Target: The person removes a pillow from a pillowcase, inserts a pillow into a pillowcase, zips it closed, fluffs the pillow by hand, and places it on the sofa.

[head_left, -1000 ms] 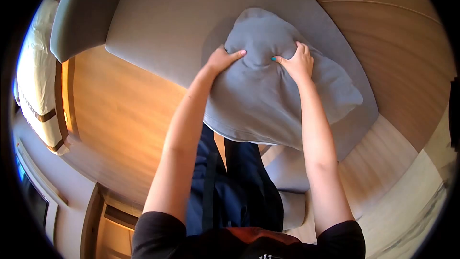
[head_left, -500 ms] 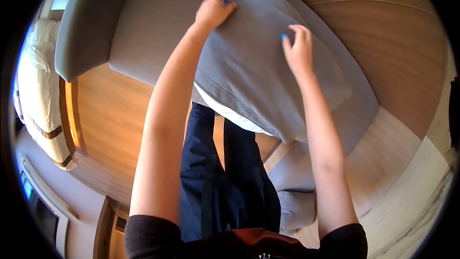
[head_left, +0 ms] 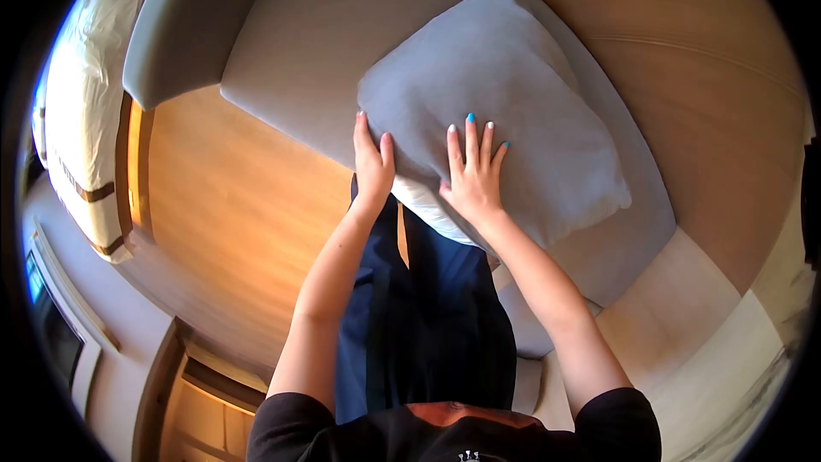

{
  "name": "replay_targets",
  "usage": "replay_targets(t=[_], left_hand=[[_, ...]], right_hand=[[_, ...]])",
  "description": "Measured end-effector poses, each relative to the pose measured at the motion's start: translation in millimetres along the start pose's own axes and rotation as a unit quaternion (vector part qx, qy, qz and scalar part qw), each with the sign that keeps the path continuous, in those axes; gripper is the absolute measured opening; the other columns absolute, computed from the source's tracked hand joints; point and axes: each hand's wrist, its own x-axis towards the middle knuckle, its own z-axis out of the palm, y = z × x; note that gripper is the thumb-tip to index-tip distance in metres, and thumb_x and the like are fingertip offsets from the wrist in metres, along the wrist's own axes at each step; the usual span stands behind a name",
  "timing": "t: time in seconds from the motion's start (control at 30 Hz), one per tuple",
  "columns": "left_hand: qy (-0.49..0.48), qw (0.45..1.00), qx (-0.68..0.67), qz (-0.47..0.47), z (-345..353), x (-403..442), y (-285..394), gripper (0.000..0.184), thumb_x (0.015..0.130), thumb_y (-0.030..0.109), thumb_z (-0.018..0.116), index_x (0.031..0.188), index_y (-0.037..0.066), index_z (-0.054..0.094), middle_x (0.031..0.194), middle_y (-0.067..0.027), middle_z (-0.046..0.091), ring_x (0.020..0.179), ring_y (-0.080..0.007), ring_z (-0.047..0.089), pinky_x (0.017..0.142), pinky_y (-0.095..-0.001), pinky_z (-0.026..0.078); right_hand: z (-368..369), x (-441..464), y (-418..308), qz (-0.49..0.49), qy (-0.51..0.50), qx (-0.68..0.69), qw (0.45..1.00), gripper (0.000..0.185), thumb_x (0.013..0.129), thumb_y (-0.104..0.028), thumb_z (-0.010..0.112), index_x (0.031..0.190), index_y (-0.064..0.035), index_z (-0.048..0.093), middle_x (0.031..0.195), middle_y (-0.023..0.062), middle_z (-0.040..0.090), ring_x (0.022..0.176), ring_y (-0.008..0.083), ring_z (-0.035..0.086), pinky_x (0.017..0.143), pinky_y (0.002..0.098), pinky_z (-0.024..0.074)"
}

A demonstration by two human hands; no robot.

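A grey cushion (head_left: 522, 94) lies on the grey sofa seat (head_left: 316, 51), its near edge towards my legs. White filling (head_left: 432, 210) shows along that near edge, where the grey cover stands open. My left hand (head_left: 374, 162) is at the cushion's near left corner, fingers stretched out along its side. On top of the cushion, close to the open edge, my right hand (head_left: 475, 175) lies flat with its fingers spread. Some of its nails are blue and others pale. Part of the open edge is hidden beneath my right hand and forearm.
The sofa's armrest (head_left: 188, 26) rises at the upper left. A brown panel (head_left: 684, 77) runs along the right side. Wooden floor (head_left: 231, 188) lies left of my legs. A bed with white bedding (head_left: 85, 103) stands at the far left, and a dark screen (head_left: 56, 325) below it.
Both hands have come back towards me, from the cushion's far part to its near edge. My right hand has spread flat on the cover. The cushion lies flatter and the camera view has shifted.
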Motion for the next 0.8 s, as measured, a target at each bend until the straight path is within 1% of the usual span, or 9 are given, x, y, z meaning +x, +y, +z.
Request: replay_targets(t=[0.03,0.1,0.13,0.17,0.27,0.43,0.47,0.6,0.8], left_hand=[[0.016,1.0,-0.021,-0.015,4,-3,8,0.047,0.086,0.008,0.048,0.128,-0.005,0.032,0.131,-0.0247,0.037,0.122,-0.0361,0.037,0.101,-0.0375,0.03],[-0.004,0.993,-0.11,-0.029,8,-10,24,0.04,0.085,0.002,0.046,0.123,-0.004,0.038,0.125,-0.0226,0.045,0.116,-0.0349,0.044,0.097,-0.036,0.036],[-0.009,0.995,-0.103,0.003,10,-11,32,0.034,0.082,-0.004,0.044,0.117,-0.002,0.043,0.121,-0.0206,0.05,0.111,-0.034,0.05,0.092,-0.0344,0.04],[-0.012,0.992,-0.12,0.029,14,-11,38,0.034,0.079,-0.007,0.044,0.112,0.0,0.045,0.116,-0.0203,0.052,0.108,-0.0348,0.051,0.091,-0.0351,0.042],[-0.018,0.981,-0.057,0.184,25,-6,39,0.031,0.073,-0.004,0.052,0.103,0.003,0.052,0.11,-0.0166,0.054,0.106,-0.0307,0.052,0.09,-0.0356,0.042],[-0.145,0.886,0.121,0.423,16,5,60,0.029,0.071,0.016,0.062,0.1,0.012,0.059,0.116,-0.0098,0.053,0.118,-0.0295,0.043,0.102,-0.0518,0.026],[-0.178,0.871,0.161,0.43,20,6,57,0.041,0.075,0.032,0.062,0.114,0.022,0.056,0.127,-0.0059,0.046,0.125,-0.0305,0.035,0.103,-0.0617,0.01],[-0.248,0.84,0.251,0.412,45,32,72,0.065,0.075,0.056,0.056,0.133,0.037,0.034,0.142,0.0006,0.028,0.13,-0.0281,0.025,0.099,-0.0684,0.009],[-0.205,0.842,0.332,0.373,115,47,84,0.063,0.075,0.06,0.051,0.131,0.035,0.035,0.135,0.0006,0.037,0.127,-0.0261,0.027,0.097,-0.0645,0.019]], right_hand=[[-4,3,4,0.008,0.011,0.029,1.0,0.094,0.061,-0.016,0.07,0.139,-0.0086,0.017,0.143,0.0223,0.012,0.127,0.0502,0.016,0.09,0.0683,0.0255],[-3,9,14,0.03,0.035,0.01,0.999,0.082,0.066,-0.007,0.063,0.138,-0.0073,0.024,0.143,0.0199,0.015,0.127,0.0487,0.019,0.091,0.0657,0.0281],[-5,13,23,0.041,0.042,0.026,0.998,0.073,0.067,0.0,0.056,0.135,-0.0058,0.03,0.143,0.017,0.02,0.127,0.0455,0.022,0.093,0.0616,0.0309],[-10,17,35,0.035,0.087,0.039,0.995,0.05,0.076,-0.001,0.048,0.125,-0.0024,0.044,0.133,0.0185,0.038,0.121,0.0421,0.036,0.091,0.0554,0.0379],[-26,28,72,0.017,0.157,0.139,0.978,0.04,0.072,0.004,0.049,0.111,-0.0012,0.055,0.112,0.0175,0.056,0.106,0.0329,0.053,0.088,0.0361,0.0458],[-85,50,105,0.08,0.242,0.124,0.959,0.024,0.07,-0.003,0.057,0.093,-0.0001,0.057,0.093,0.0154,0.055,0.084,0.0335,0.056,0.075,0.0399,0.0467],[-93,51,113,0.119,0.24,0.11,0.957,0.025,0.069,-0.005,0.06,0.094,-0.0007,0.057,0.094,0.0149,0.053,0.083,0.0339,0.055,0.075,0.0391,0.0474],[-98,51,125,0.185,0.152,0.18,0.954,0.023,0.075,-0.007,0.057,0.097,0.0006,0.057,0.09,0.0213,0.061,0.084,0.037,0.059,0.073,0.0407,0.0469],[-59,50,134,0.247,0.109,0.295,0.916,0.022,0.084,-0.012,0.049,0.101,-0.0012,0.057,0.088,0.0221,0.062,0.085,0.0389,0.059,0.074,0.0422,0.0456]])
